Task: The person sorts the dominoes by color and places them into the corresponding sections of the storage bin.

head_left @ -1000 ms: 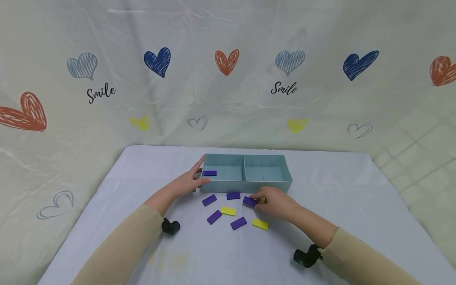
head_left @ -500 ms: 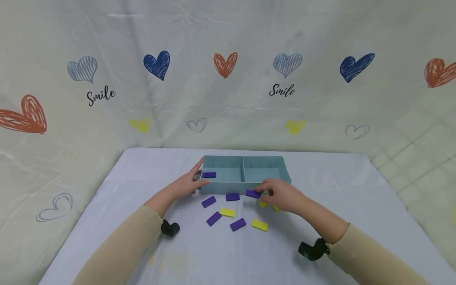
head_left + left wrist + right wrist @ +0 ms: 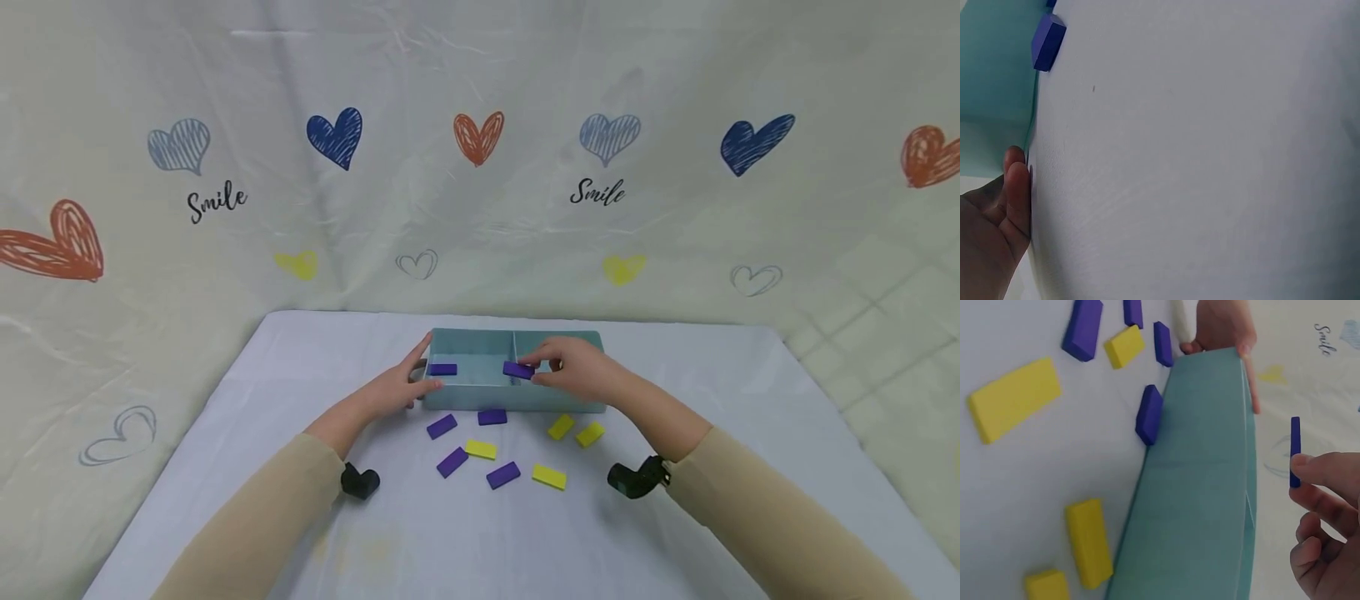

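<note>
In the head view a pale teal two-compartment box (image 3: 540,398) stands near the back of the table. My left hand (image 3: 388,388) rests against its left end, index finger stretched along the side and thumb at the front rim. A flat purple block (image 3: 443,369) is inside the left compartment. My right hand (image 3: 581,367) pinches another purple block (image 3: 517,370) between thumb and fingers, over the box near the divider. In the right wrist view this held block (image 3: 1295,452) appears edge-on. The left wrist view shows the left fingers (image 3: 1017,194) beside the box wall.
In front of the box lie several purple blocks (image 3: 503,475) and several yellow blocks (image 3: 549,477), spread on the white tablecloth (image 3: 420,542). One purple block (image 3: 492,417) is close to the front wall. A cloth with printed hearts (image 3: 480,50) hangs behind the table.
My right hand has lifted the purple block from the table in front of the box and carried it up and back over the divider. The left hand stays at the box's left end.
</note>
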The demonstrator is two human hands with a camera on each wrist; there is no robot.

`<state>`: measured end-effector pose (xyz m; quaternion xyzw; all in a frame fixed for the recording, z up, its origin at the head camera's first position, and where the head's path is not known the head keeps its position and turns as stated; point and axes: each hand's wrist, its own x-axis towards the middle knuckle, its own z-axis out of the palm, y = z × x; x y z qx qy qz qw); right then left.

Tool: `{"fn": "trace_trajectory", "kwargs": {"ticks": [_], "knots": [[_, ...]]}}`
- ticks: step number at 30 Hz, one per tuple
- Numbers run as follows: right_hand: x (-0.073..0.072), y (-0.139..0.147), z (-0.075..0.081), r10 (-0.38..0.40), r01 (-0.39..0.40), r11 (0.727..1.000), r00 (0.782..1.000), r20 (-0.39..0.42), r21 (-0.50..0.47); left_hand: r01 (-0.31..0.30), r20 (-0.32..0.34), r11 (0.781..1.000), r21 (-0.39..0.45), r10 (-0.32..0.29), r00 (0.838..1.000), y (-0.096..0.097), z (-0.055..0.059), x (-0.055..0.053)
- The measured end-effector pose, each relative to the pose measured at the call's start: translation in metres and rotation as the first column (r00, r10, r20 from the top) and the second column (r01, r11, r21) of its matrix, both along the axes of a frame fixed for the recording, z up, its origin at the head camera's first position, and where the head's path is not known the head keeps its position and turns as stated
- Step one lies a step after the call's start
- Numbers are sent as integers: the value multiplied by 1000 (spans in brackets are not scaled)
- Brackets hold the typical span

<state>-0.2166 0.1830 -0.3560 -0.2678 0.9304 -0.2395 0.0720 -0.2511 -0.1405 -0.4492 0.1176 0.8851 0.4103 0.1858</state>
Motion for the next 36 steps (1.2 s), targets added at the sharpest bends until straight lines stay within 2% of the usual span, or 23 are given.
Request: {"fn": "trace_trajectory", "kwargs": {"ticks": [9,21,29,36], "knots": [[-30,-26,5,20,-21,999,999,37,27,12,-20,1000,10,-12,1000,-1,0,-1],[-67,-60,-10,55,-69,988,993,100,140,17,-2,1000,15,-17,1000,-2,-2,-3],[-79,-78,-19,51,-71,975,994,98,212,20,6,1000,24,-20,1000,-3,-2,-3],[-83,-90,-32,14,-46,958,993,115,282,11,-1,1000,12,-11,1000,-4,-3,-4]]}}
